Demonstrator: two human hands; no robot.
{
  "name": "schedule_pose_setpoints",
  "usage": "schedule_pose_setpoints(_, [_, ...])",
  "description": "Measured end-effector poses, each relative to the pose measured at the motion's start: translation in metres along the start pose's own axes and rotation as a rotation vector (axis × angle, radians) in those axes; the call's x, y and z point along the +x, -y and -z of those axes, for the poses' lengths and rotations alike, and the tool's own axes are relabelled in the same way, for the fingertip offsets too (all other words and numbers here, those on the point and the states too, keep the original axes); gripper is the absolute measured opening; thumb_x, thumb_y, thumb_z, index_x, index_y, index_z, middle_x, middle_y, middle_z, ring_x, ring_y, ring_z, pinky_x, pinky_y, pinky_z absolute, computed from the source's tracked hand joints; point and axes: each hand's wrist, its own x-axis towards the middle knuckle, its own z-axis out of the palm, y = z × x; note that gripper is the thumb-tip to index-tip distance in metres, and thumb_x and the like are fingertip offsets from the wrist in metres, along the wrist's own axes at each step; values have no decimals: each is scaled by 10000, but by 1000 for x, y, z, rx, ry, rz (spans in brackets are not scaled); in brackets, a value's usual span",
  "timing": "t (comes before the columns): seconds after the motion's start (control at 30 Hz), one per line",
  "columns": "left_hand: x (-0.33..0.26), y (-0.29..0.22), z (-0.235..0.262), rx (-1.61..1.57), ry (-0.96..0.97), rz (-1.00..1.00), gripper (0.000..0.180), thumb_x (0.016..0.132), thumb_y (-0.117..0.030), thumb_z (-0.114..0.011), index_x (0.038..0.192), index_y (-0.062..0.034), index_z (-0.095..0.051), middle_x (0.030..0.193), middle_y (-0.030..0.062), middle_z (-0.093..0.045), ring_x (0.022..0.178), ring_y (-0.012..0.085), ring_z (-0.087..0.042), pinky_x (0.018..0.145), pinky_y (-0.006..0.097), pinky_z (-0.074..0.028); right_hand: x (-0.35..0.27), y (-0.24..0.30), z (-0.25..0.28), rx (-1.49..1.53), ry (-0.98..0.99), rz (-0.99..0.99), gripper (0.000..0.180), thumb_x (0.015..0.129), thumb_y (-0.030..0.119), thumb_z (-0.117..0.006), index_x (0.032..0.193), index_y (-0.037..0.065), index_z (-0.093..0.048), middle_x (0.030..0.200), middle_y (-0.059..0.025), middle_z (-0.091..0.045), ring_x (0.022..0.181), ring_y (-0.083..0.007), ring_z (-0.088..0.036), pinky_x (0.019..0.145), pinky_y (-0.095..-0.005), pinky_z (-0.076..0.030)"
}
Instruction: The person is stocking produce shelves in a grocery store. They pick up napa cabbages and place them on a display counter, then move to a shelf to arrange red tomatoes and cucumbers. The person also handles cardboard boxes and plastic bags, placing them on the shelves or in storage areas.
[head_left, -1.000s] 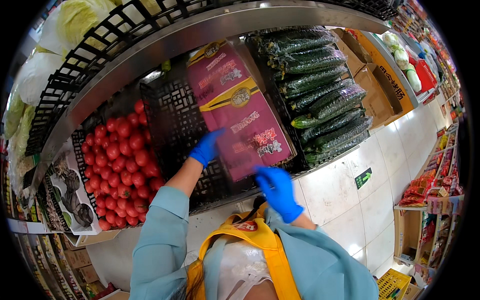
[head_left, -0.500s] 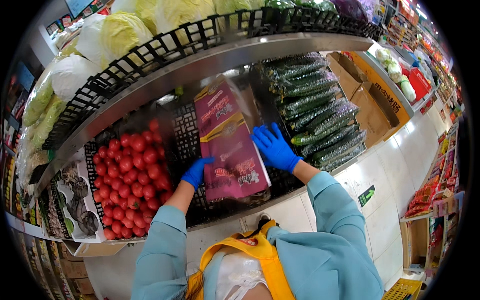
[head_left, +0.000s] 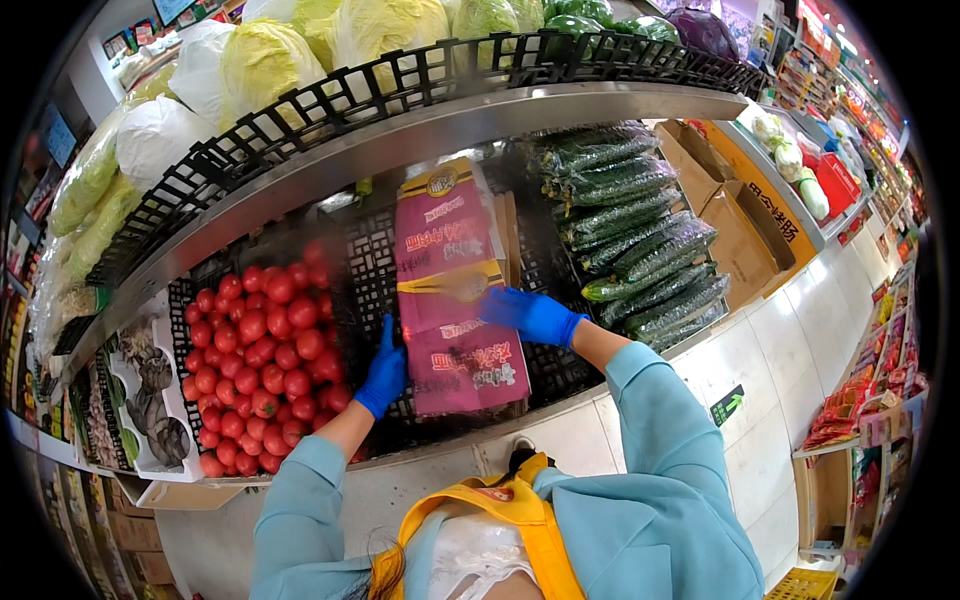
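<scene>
A long purple cardboard piece (head_left: 455,345) with yellow bands lies lengthwise in a black plastic crate (head_left: 372,255) in front of me. My left hand (head_left: 385,368), in a blue glove, is beside its left edge with a finger stretched forward. My right hand (head_left: 538,316), gloved the same, reaches over the right edge, fingers extended flat on the cardboard and a little blurred. A strip of plain brown cardboard (head_left: 510,240) shows along the cardboard's far right side. Neither hand is wrapped round anything.
Tomatoes (head_left: 265,350) are heaped to the left, with a white foam box of dark mushrooms (head_left: 160,400) beyond. Film-wrapped cucumbers (head_left: 640,235) lie to the right, beside an open carton (head_left: 740,225). A metal ledge (head_left: 420,145) and cabbages (head_left: 270,70) rise behind.
The purple cardboard has straightened, shifting slightly left at its near end. My right hand has moved left onto it, and my left hand has drawn slightly back to its edge.
</scene>
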Motion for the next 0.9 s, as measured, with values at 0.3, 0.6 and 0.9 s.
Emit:
schedule_pose_setpoints(0.3, [-11,-23,-22,2369,296,-838,685,760,-162,-569,1347,-412,-318,1416,136,-266,1310,340,-240,1026,593,-173,13,4,-17,555,259,-231,431,806,168,-590,1228,135,-509,1282,-85,-479,1135,-227,-498,951,-312,-413])
schedule_pose_setpoints(0.6, [51,9,42,1616,444,-663,441,795,-172,-525,1236,-182,-515,1272,137,-466,1194,266,-408,1021,418,-271,21,-29,28,749,170,-306,390,839,118,-514,1228,109,-511,1139,-143,-583,1049,-256,-566,899,-320,-440])
schedule_pose_setpoints(0.9, [120,-63,34,933,-62,-186,431,866,-327,-543,1148,-1,-541,982,111,-630,848,169,-563,772,329,-445,-7,-32,47,435,-64,-586,993,665,267,-748,1388,-16,-129,1379,-267,-275,1235,-402,-350,998,-414,-339])
